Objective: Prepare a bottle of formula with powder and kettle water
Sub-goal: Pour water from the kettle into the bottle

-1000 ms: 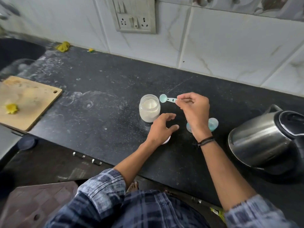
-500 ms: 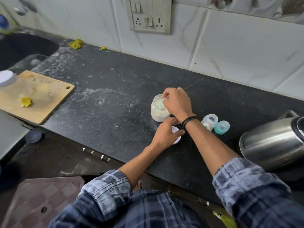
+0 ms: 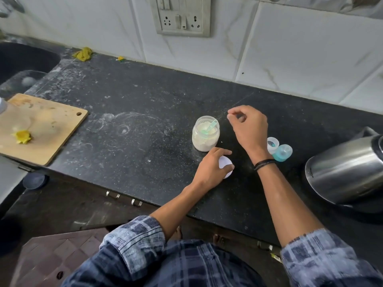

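A clear powder jar stands open on the black counter, with a teal scoop resting inside it. My left hand lies just in front of the jar, its fingers closed around a white lid on the counter. My right hand hovers to the right of the jar, empty, fingers loosely curled. Behind my right wrist lie a small clear baby bottle and its teal cap. A steel kettle sits at the right edge.
A wooden cutting board with a yellow scrap lies at the left, next to a dark sink. A wall socket panel is mounted on the tiled backsplash. A yellow cloth lies at the counter's back.
My right hand carried the scoop to the jar, left it inside and drew back to the right, empty. My left hand stayed on the white lid.
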Action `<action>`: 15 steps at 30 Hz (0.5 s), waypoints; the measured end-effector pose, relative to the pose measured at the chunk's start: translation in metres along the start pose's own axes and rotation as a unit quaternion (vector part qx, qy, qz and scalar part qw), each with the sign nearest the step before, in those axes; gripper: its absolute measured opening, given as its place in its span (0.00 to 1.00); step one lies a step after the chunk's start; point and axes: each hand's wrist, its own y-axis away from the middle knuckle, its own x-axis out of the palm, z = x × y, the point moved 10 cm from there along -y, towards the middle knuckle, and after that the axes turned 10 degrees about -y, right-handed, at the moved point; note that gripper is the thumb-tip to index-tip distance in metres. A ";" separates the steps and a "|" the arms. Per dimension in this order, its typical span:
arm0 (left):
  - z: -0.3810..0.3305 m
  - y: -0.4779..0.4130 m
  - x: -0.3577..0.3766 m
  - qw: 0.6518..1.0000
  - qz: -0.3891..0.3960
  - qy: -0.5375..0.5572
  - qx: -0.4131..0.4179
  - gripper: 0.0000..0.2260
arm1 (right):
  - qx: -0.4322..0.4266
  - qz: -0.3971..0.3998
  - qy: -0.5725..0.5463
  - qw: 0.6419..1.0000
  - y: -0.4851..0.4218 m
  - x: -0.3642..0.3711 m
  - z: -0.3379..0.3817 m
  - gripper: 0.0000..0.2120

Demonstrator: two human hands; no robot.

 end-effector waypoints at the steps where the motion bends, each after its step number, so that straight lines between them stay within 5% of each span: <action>1: -0.001 0.000 0.000 1.000 0.001 -0.003 0.005 0.19 | 0.013 -0.014 -0.008 1.000 0.006 -0.007 -0.004 0.06; 15: -0.057 0.010 0.026 0.987 -0.013 0.032 0.156 0.18 | 0.170 -0.177 -0.062 0.967 0.120 -0.100 -0.066 0.05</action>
